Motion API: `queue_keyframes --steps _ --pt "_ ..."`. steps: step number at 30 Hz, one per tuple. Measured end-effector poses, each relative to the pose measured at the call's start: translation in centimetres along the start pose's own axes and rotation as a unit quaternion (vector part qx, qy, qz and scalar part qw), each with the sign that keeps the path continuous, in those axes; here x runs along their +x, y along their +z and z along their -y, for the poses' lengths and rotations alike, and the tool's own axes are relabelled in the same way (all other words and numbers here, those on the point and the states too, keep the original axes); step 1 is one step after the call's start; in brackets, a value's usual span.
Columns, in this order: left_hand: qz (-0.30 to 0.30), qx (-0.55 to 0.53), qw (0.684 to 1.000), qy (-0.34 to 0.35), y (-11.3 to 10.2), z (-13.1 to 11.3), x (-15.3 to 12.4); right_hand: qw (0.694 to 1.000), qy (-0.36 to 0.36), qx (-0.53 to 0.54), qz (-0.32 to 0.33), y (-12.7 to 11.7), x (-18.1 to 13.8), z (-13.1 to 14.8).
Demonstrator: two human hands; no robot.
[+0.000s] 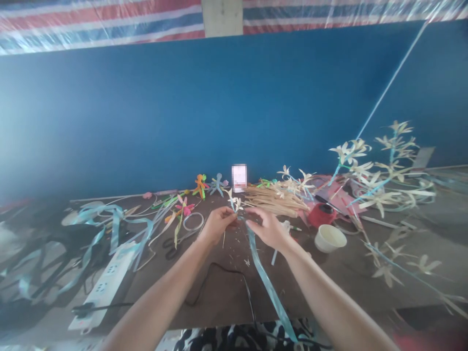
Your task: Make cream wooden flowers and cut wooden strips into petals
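Seated or standing at a brown worktable (157, 302) before a blue wall (219, 112), a person works with both bare hands close together above the middle of the surface. The left hand (219, 225) pinches the stem of a small sprig of pale flowers (237, 202) between thumb and fingers, the blossoms rising just above the fingertips. The right hand (268, 228) faces it from just beside the sprig, fingers curved and thumb apart from the forefinger; whether they grasp anything cannot be told. A shiny light-blue ribbon (266, 275) runs from beneath the right thumb down to the table's near edge, where patterned fabric (219, 340) shows. To the left lie a white power strip (106, 287), a tangle of blue ribbon (115, 214), dark-handled scissors (170, 248) and a pale ring (193, 222), with a pink flower (186, 206) and an orange one (200, 186) behind. Beyond the right hand spreads a bundle of tan strips (274, 201), near a red object (321, 215) and a white cup (330, 240). Tall sprays of cream flowers (378, 168) on blue stems fill the far right.
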State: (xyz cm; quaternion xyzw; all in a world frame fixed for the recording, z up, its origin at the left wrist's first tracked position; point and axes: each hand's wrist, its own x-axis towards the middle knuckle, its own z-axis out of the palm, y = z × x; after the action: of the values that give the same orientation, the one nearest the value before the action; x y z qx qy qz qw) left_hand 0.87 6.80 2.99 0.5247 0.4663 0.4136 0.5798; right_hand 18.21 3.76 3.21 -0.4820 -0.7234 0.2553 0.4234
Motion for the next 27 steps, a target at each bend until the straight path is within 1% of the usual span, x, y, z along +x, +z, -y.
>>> queue_keyframes --steps 2,4,8,11,13,19,25,27 --pt "0.002 0.000 1.000 0.009 0.0 -0.1 -0.3 0.999 0.011 0.045 0.021 1.3 1.2 0.3" --pt "0.005 0.001 1.000 0.021 -0.1 -0.2 -0.5 0.998 0.015 0.047 0.030 2.0 1.8 0.4" --pt "-0.006 0.010 0.999 0.035 -0.3 0.0 -0.6 0.999 0.015 0.014 0.047 2.0 2.3 0.7" --pt "-0.021 0.016 0.999 0.041 -0.2 0.3 -0.5 0.997 0.037 -0.018 0.072 1.8 2.5 0.8" --pt "-0.029 0.024 0.998 0.049 -0.1 0.4 -0.5 0.995 0.050 -0.048 0.075 1.7 2.7 0.8" --pt "-0.040 0.016 0.997 0.072 0.0 1.1 -0.3 0.986 0.061 -0.149 0.046 2.0 2.5 1.3" --pt "-0.073 0.001 0.994 0.083 0.3 2.3 0.1 0.968 0.032 -0.247 0.002 2.9 1.7 2.5" --pt "-0.088 -0.017 0.993 0.081 0.5 2.6 0.2 0.958 0.024 -0.284 0.001 3.2 1.5 2.9"
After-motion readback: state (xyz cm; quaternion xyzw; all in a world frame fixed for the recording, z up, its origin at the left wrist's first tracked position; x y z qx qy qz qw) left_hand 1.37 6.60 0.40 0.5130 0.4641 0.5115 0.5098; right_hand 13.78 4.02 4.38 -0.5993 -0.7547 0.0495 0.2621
